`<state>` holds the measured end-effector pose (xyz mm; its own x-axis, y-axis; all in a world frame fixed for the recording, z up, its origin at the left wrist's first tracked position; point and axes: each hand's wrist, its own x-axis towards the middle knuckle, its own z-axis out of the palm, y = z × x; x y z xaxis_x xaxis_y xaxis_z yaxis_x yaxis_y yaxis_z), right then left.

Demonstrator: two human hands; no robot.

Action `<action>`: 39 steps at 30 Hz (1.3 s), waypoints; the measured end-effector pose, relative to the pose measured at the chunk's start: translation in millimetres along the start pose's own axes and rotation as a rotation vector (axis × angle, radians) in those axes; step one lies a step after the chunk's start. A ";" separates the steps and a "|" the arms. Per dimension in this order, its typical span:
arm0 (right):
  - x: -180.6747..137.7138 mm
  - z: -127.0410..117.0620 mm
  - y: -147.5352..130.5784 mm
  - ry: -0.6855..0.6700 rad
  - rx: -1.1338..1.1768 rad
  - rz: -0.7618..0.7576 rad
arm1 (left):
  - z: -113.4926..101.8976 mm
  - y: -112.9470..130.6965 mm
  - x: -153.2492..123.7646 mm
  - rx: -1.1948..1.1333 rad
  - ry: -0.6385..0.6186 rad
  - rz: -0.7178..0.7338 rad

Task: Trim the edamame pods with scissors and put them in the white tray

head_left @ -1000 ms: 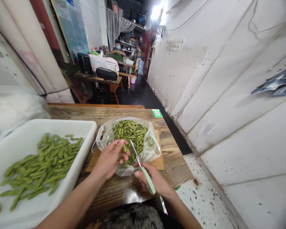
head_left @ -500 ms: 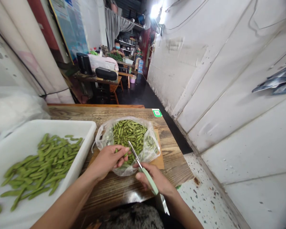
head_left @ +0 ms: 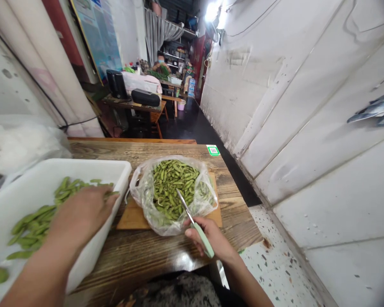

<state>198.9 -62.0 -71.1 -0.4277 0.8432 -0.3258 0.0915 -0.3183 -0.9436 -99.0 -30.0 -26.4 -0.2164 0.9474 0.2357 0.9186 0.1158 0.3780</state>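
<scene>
My right hand (head_left: 208,236) is wrapped round scissors with pale green handles (head_left: 203,241). Their metal blades reach over a clear plastic bag (head_left: 144,192) full of green edamame pods (head_left: 176,185). Over at the left, my left hand (head_left: 91,209) is above the white tray (head_left: 123,168), near its right wall. Its fingers are bent and slightly blurred, and a pod (head_left: 111,193) shows at the fingertips. Below and beside this hand, more edamame pods (head_left: 32,228) lie in a loose heap in the tray, partly covered by my hand and forearm.
The bag rests on a wooden board (head_left: 132,217) on the wooden table (head_left: 237,204). A white plastic bag (head_left: 25,136) lies behind the tray. A green QR sticker (head_left: 213,150) marks the far table corner. Further back, a person (head_left: 161,64) is at another table.
My left hand has moved left, from beside the scissor blades at the bag to over the white tray. My right hand still holds the scissors over the bag.
</scene>
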 end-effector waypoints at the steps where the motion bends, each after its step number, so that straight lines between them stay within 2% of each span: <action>1: 0.6 -0.7 0.2 0.010 0.008 -0.010 | -3.1 -6.2 2.8 0.047 0.046 0.008; 2: 1.2 -1.0 0.4 0.017 0.014 -0.023 | -3.8 -7.6 5.2 0.078 0.090 0.029; 4: 2.5 -0.6 0.9 0.026 0.015 -0.047 | 3.5 4.5 9.4 0.092 0.138 0.107; 5: 2.9 -0.2 1.3 0.030 0.013 -0.054 | 11.6 16.6 11.7 0.077 0.121 0.172; 7: 3.4 0.3 2.8 0.036 0.005 -0.056 | 34.1 45.8 17.5 -0.017 0.006 0.286; 10: 2.9 -1.1 6.8 0.035 0.009 -0.051 | 71.0 83.0 28.4 -0.063 -0.101 0.386; 12: 2.1 -3.3 10.0 0.037 0.021 -0.046 | 88.0 95.4 34.8 -0.035 -0.134 0.399; 14: 1.4 -5.3 12.9 0.048 0.028 -0.045 | 95.4 98.2 38.7 -0.020 -0.139 0.387; 18: 1.6 -6.7 16.9 0.073 0.033 -0.030 | 88.8 90.0 36.9 -0.205 -0.184 0.303; 23: 3.5 -5.1 18.0 0.036 -0.050 -0.106 | 68.3 81.4 19.6 -0.582 -0.216 0.055; 27: 2.7 -3.5 13.2 0.018 -0.133 -0.117 | 54.0 84.4 4.2 -0.760 -0.236 -0.018; 31: -0.2 -1.5 5.5 0.015 -0.174 -0.073 | 45.3 91.4 -6.2 -0.806 -0.301 -0.009; 39: -4.2 6.1 -5.6 0.022 -0.212 -0.049 | 38.5 89.9 -12.5 -0.708 -0.381 0.038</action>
<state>194.7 -66.4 -64.1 -0.4168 0.8654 -0.2781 0.2591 -0.1802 -0.9489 -1.0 -19.9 -29.8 0.0559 0.9983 -0.0140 0.4678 -0.0139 0.8837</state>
